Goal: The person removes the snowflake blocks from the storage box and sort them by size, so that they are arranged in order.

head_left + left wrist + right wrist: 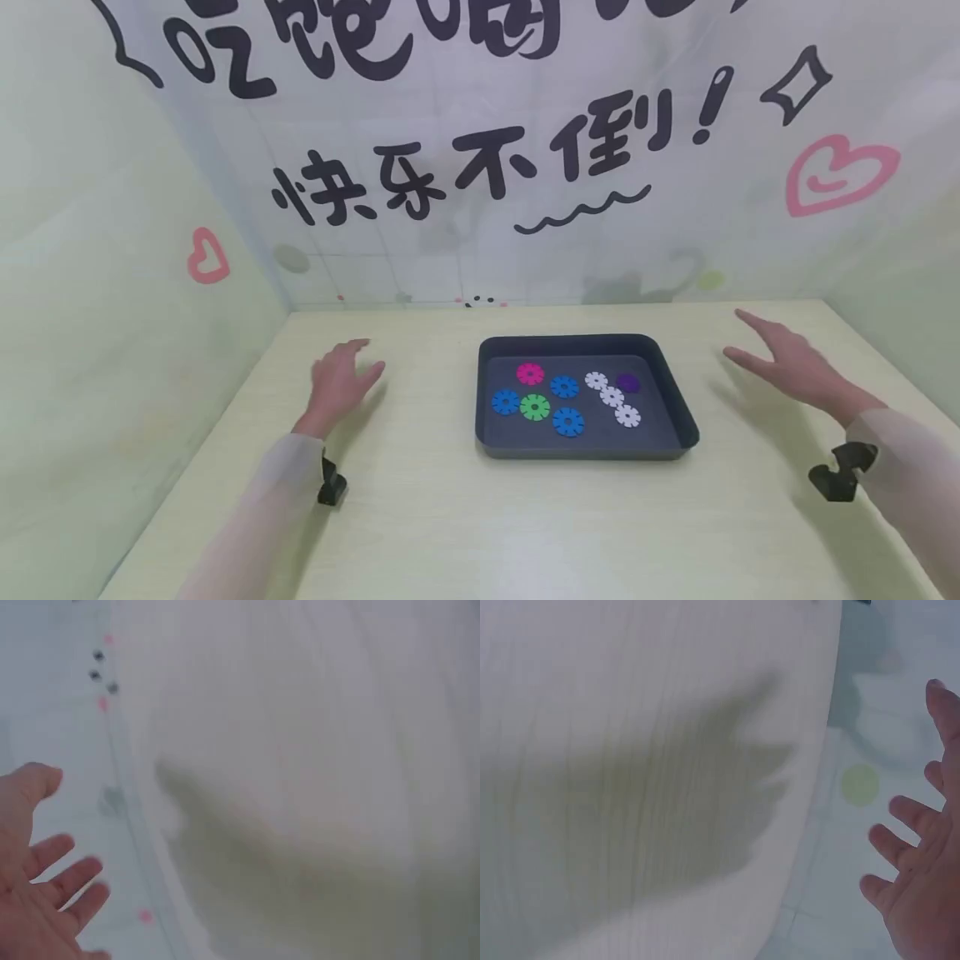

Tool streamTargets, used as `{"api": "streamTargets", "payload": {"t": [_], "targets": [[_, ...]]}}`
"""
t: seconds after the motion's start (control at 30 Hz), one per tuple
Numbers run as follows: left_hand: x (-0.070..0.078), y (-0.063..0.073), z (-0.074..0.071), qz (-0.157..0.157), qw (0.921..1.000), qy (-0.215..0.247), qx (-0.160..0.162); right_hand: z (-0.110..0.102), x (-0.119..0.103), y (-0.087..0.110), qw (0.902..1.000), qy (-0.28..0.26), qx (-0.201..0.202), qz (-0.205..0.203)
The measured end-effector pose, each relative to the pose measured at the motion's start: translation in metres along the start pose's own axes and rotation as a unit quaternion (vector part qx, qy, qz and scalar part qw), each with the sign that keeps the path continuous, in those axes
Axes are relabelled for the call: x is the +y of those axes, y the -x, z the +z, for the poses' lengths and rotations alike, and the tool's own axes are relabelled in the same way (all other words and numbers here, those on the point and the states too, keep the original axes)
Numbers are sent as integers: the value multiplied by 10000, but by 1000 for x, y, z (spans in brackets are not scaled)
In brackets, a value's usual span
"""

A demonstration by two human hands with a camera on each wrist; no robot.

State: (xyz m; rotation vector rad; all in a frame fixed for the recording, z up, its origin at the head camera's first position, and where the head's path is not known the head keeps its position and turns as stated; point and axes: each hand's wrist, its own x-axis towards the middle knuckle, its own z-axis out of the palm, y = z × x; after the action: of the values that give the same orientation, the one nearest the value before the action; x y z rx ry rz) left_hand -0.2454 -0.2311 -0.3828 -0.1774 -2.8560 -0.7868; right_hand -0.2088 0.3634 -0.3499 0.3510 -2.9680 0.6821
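A dark grey tray (585, 454) stands on the pale wooden table, with several flat notched discs lying in it. Among them are a pink disc (530, 373), a green disc (535, 407), blue discs (568, 422), a purple disc (628, 383) and three white discs (612, 397) in a slanting row that touch or join. Left of the tray, my left hand (341, 383) hovers above the table with fingers spread, holding nothing. On the other side, my right hand (787, 362) is raised likewise, its fingers apart and nothing in them. Both wrist views show bare palms and shadows on the table.
The table (450, 525) ends at a back wall sheet (450, 258) printed with large black characters and a pink heart (843, 175). Pale side sheets (112, 333) flank it left and right. Black wrist mounts (843, 471) sit on both forearms.
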Motion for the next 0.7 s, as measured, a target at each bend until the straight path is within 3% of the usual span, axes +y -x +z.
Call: {"api": "streamTargets", "payload": {"t": [0.17, 0.37, 0.53, 0.7], "targets": [[54, -2, 14, 672, 9937, 881, -162, 15, -27, 5, 9974, -639, -123, -302], [112, -6, 33, 1184, 9842, 1226, -488, 30, -54, 5, 9946, -803, -259, -601], [149, -12, 47, 1618, 9697, 1271, -1319, 37, -63, 4, 9937, -810, -259, -736], [176, -23, 60, 1993, 9450, 1126, -2338, 39, -63, 1, 9925, -852, -287, -834]]}}
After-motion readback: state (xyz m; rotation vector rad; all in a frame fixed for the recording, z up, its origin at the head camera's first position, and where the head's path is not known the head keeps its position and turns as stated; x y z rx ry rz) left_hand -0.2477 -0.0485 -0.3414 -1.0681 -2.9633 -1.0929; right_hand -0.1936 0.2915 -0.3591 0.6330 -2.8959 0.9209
